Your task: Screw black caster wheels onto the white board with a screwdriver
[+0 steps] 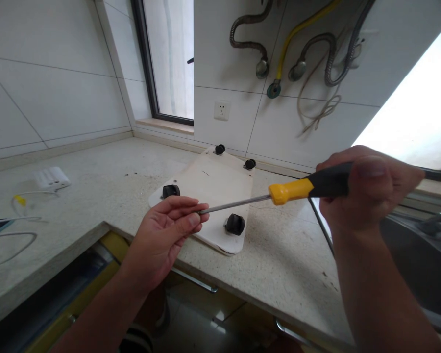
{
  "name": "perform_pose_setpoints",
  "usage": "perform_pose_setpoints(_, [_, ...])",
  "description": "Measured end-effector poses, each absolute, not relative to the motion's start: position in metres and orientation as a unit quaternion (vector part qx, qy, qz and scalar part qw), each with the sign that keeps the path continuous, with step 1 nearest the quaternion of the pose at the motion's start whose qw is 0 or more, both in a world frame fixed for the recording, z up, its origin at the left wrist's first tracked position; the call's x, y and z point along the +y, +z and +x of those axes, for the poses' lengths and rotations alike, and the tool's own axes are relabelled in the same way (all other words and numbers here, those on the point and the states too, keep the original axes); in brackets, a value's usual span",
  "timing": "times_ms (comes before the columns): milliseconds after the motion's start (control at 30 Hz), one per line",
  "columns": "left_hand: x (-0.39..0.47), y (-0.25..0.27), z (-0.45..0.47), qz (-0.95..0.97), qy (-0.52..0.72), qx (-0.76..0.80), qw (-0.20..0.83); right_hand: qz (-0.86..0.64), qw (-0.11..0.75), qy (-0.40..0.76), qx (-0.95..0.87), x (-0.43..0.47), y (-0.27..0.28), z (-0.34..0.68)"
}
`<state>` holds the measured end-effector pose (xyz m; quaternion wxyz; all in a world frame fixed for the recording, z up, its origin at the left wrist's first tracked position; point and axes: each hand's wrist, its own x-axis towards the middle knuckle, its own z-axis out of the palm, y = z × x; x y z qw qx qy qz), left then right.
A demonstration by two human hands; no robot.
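My right hand (pixel 367 191) is wrapped around the black-and-yellow handle of a screwdriver (pixel 290 191), held in the air above the counter. Its metal shaft points left, and the tip meets the fingertips of my left hand (pixel 169 228). Thumb and fingers there are closed in a pinch on a small screw-like piece (pixel 199 212), mostly hidden. Behind and below lies a white board (pixel 215 179) with rounded corners. Black casters stand up from it: a near right caster (pixel 235 224), a near left caster (pixel 171 190) close behind my left hand, and two far casters (pixel 219 149).
The board rests on a speckled counter (pixel 279 255). At left are a white power strip (pixel 52 178) and cables; an open drawer (pixel 77 274) sits under the edge. A sink (pixel 419 260) is at right. Hoses (pixel 286 44) and a socket (pixel 221 111) are on the wall.
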<state>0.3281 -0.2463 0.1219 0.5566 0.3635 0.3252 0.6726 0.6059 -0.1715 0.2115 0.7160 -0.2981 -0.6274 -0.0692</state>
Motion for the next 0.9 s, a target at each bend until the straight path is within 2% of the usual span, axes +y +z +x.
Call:
perform_pose_setpoints(167, [-0.247,0.123,0.334,0.343,0.696,0.325,0.54,-0.328,0.707,-0.077,-0.622,-0.18,0.213,0.606])
perform_pose_setpoints(300, [-0.247,0.12,0.34,0.323,0.708,0.32,0.541,-0.258,0.693,-0.058,-0.671,-0.179,0.212,0.615])
perform_pose_setpoints(533, [-0.246,0.103,0.353,0.36,0.731,0.34,0.47,-0.205,0.708,-0.119,-0.665,-0.177,0.213,0.616])
perform_pose_setpoints(733, [-0.238,0.1,0.362,0.334,0.753,0.325,0.465,-0.248,0.703,-0.002,-0.666,-0.181,0.215,0.612])
perform_pose_setpoints(900, [-0.229,0.102,0.368,0.321,0.792,0.3,0.424,-0.31,0.648,0.072,-0.692,-0.179,0.218,0.612])
